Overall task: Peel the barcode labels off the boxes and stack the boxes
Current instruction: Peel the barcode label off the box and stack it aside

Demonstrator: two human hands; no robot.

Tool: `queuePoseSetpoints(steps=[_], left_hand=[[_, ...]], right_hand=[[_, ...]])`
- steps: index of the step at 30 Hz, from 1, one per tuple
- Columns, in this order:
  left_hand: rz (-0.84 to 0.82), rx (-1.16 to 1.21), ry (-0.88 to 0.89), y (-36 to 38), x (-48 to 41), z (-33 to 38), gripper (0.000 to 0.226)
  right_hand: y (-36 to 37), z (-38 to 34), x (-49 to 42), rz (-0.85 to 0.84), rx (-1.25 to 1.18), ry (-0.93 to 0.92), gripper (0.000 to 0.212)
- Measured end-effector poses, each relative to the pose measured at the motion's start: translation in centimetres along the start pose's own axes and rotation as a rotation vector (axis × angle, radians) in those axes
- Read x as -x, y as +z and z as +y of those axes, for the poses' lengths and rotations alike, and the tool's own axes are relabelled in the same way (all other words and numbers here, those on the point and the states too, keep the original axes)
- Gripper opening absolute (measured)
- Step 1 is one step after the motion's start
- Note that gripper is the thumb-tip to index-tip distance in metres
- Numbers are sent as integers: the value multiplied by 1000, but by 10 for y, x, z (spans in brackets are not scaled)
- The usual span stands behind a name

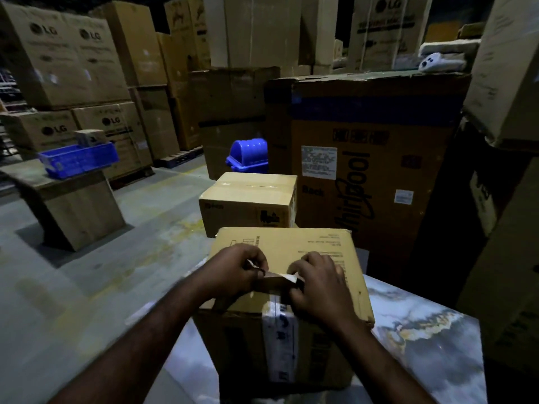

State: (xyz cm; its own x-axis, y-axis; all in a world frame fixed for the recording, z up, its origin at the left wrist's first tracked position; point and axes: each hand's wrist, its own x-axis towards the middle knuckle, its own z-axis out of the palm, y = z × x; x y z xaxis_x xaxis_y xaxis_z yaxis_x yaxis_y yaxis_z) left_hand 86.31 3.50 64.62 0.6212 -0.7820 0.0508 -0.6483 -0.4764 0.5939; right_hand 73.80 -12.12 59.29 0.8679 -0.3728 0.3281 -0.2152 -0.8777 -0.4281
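My forearms reach over a cardboard box (294,249) standing on the marbled surface (423,330). My left hand (236,269) pinches one end of a partly lifted label (280,277) on the box top. My right hand (318,284), fingers curled, pinches the other end. Just beyond sits a smaller taped box (248,199), beside a big Whirlpool carton (373,170). A blue bin (248,156) stands behind it, and a blue crate (78,160) sits far left.

Both forearms are extended forward and drawn together. The left hand (236,269) is curled, with a label strip (280,277) pinched at its fingertips. The right hand (318,284) is curled likewise, the strip's other end gripped between its fingers and thumb.
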Motion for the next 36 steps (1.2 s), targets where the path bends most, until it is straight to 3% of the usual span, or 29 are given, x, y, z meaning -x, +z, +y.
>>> queuePoseSetpoints(steps=[6, 12, 16, 22, 30, 34, 36], left_hand=[[127, 130, 44, 0, -11, -20, 17], [195, 531, -26, -9, -37, -19, 26], [286, 546, -80, -16, -74, -19, 7], [496, 198, -64, 6, -86, -29, 22], [661, 290, 36, 7, -70, -42, 23], [733, 272, -3, 9, -76, -42, 25], [750, 278, -34, 12, -79, -41, 24]], right_hand=[[6, 3, -12, 108, -114, 59, 2], [9, 2, -5, 128, -103, 60, 11], [10, 0, 16, 103, -30, 29, 18], [13, -14, 38, 67, 65, 57, 27], [11, -37, -71, 148, 165, 265, 33], [14, -43, -61, 136, 189, 167, 23], [13, -43, -29, 89, 172, 133, 28]])
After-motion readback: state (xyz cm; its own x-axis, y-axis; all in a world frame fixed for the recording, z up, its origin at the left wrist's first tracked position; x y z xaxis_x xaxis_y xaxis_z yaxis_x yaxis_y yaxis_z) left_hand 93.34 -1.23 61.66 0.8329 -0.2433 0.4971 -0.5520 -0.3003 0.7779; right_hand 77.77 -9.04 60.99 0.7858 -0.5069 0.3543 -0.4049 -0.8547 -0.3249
